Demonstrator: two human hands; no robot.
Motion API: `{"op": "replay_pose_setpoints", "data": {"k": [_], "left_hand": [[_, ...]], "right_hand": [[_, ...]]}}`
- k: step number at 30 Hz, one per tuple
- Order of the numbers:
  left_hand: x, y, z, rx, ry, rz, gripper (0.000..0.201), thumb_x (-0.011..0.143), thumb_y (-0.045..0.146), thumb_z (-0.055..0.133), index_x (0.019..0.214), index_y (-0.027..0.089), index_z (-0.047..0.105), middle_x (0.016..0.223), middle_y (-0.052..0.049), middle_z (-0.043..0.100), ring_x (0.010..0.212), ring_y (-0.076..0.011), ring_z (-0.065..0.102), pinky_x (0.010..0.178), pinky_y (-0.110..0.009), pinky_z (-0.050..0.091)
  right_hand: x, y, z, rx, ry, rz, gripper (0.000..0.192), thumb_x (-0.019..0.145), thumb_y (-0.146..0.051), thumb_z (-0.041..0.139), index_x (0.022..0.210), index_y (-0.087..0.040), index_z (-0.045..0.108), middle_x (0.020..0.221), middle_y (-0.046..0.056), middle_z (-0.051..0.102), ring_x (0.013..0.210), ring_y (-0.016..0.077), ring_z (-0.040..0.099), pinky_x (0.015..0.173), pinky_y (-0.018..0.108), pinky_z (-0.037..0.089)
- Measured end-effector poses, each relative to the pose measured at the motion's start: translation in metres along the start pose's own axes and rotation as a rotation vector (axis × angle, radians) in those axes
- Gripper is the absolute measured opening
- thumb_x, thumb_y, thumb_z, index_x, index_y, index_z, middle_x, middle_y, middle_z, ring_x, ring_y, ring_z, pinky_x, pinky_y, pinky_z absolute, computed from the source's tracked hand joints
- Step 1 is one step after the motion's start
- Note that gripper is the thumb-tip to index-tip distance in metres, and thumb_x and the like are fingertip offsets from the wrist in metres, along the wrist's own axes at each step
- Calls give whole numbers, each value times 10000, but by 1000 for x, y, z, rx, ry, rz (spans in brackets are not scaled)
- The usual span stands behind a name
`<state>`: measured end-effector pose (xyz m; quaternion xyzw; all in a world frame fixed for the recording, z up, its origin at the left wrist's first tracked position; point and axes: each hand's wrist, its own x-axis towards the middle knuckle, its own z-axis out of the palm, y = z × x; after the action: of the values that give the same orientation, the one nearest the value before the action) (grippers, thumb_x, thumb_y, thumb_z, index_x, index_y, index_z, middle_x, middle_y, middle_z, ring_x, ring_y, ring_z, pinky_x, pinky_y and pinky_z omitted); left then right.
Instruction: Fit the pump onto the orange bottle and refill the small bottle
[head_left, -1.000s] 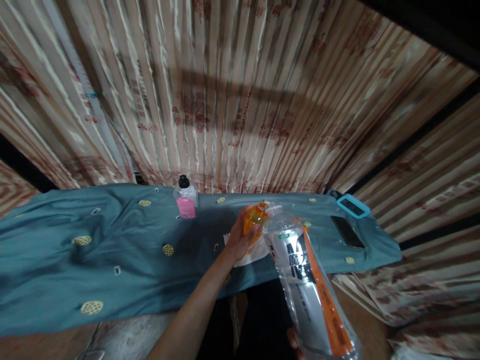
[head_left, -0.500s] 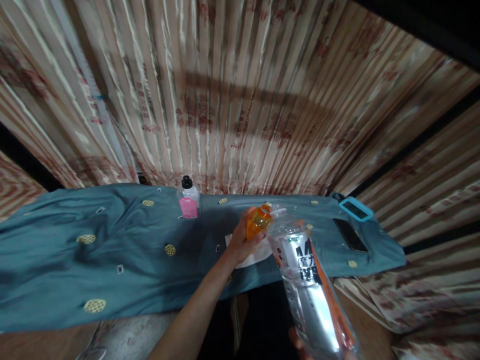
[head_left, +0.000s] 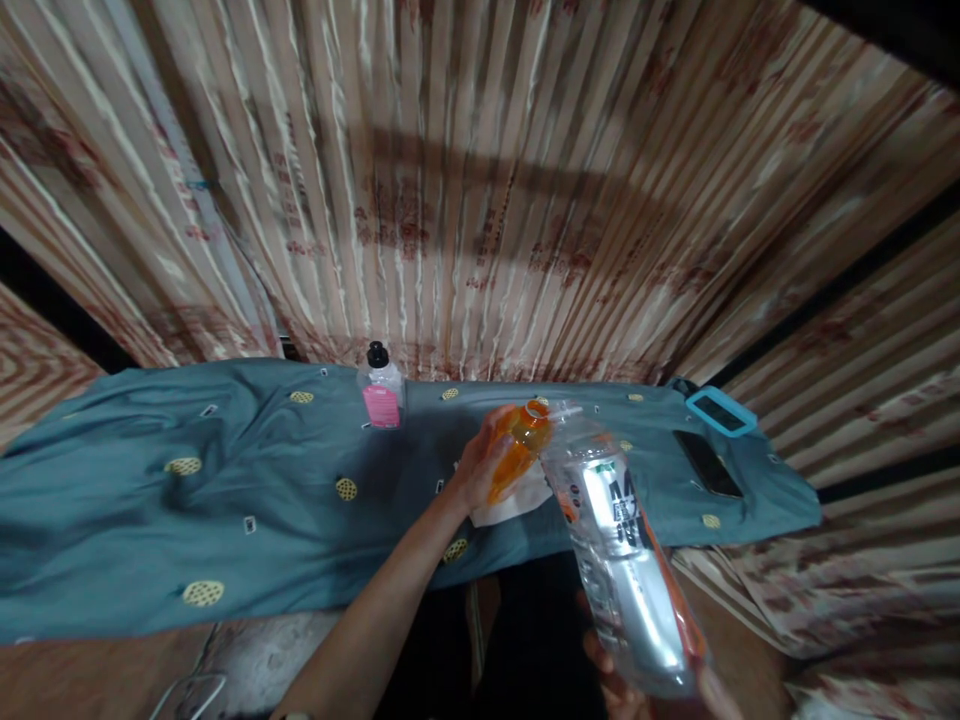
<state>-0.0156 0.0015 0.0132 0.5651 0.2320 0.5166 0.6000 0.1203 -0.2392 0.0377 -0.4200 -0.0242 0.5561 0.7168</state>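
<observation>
right hand (head_left: 637,690), nearest, grips the base of a large clear bottle (head_left: 619,545) tilted away from it. beyond, the bottle's open mouth touches a small orange bottle (head_left: 519,450) clasped in the left hand (head_left: 480,470). farther left of that hand, a pink-labelled bottle (head_left: 382,392) stands on teal cloth (head_left: 225,500).

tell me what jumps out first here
A big clear bottle with an orange-striped label tilts across the lower centre, gripped at its base by the right hand. Its mouth meets a small orange bottle held by the left hand above the teal cloth.
</observation>
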Motion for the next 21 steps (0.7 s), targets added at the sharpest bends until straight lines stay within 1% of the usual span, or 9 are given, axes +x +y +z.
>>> {"op": "replay_pose_setpoints", "data": {"k": [1,3,5,9,13,15,18,21], "left_hand": [[0,1,0,11,4,-6,683,885,741,589,1336,228,613,1386,-100,680,1330,-311,613,1202,-452,442],[1,2,0,35,10,-11,698,881,764,567,1322,226,617,1371,-101,686,1311,-310,617,1190,-448,445],[1,4,0,47,5,-19,721,873,779,555,1327,221,610,1369,-104,684,1305,-306,616,1182,-438,446],[0,4,1,47,1,-26,731,868,763,566,1348,212,593,1392,-111,664,1337,-309,595,1199,-438,427],[0,0,1,43,4,-18,723,867,740,592,1361,212,585,1376,-116,664,1323,-323,601,1212,-480,422],[-1,-1,1,37,19,-15,719,861,730,615,1358,212,593,1371,-114,667,1321,-327,605,1220,-492,421],[-1,-1,4,0,37,-18,695,856,719,640,1346,226,611,1381,-104,665,1345,-327,598,1235,-487,420],[-2,1,5,-19,46,-34,651,843,684,686,1329,254,631,1373,-86,675,1344,-322,607,1241,-480,425]], "right_hand": [[0,0,2,-10,7,-17,1082,536,-564,907,1513,-484,449,1071,153,801,595,180,677,463,209,456],[0,0,4,-6,23,-45,1124,522,-589,905,1530,-469,424,1045,155,803,577,176,666,459,209,449],[0,0,6,14,17,-35,1053,544,-586,900,1497,-421,483,1055,169,800,578,157,661,467,191,444],[1,0,5,18,1,31,875,523,-582,923,1315,-327,653,1053,193,796,600,133,656,486,170,439],[3,0,6,31,-9,31,780,492,-590,933,1181,-299,714,1031,197,794,592,118,634,484,155,406],[4,1,8,66,-28,55,743,474,-573,948,1126,-288,732,1023,208,788,595,110,628,491,145,400],[7,2,9,110,-80,103,731,473,-559,964,1114,-284,746,1032,209,778,596,98,610,492,142,407],[16,3,4,148,-165,141,738,519,-587,945,1160,-276,752,1033,178,768,608,83,594,492,130,400]]}}
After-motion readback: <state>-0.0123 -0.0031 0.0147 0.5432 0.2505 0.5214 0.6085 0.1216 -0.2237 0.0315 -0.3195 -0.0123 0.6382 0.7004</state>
